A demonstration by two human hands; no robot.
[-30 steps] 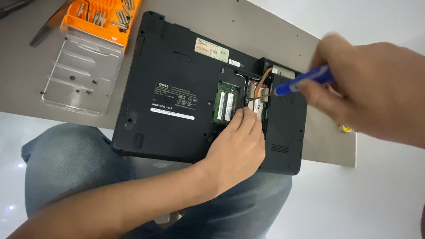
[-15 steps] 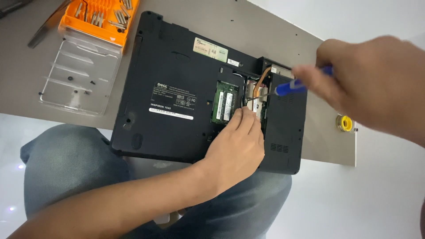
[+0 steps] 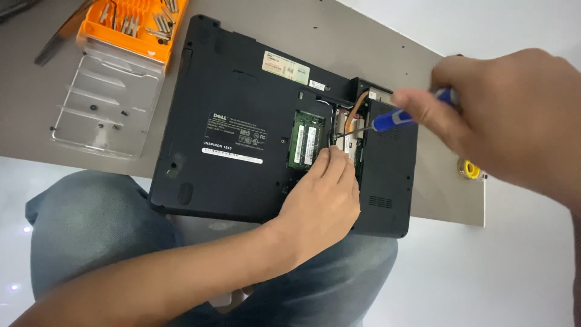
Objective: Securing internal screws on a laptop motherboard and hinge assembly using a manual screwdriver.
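A black laptop (image 3: 242,139) lies upside down on a grey table (image 3: 375,54), its bottom cover off over an open bay with green memory modules (image 3: 304,147) and a copper heat pipe (image 3: 358,104). My left hand (image 3: 321,203) rests on the laptop's near edge, fingertips at the open bay beside the memory. My right hand (image 3: 508,118) grips a blue-handled screwdriver (image 3: 393,119); its thin shaft points down-left into the bay, with the tip just above my left fingertips.
An orange bit tray (image 3: 130,27) with several bits stands at the back left. Its clear plastic lid (image 3: 106,103) lies in front, with small dark screws on it. A yellow ring-shaped object (image 3: 471,169) sits near the table's right edge. My knees in jeans (image 3: 85,230) are below.
My right hand has shifted with the screwdriver, which now reaches into the open bay, and the yellow ring is uncovered. My left hand has stayed in place.
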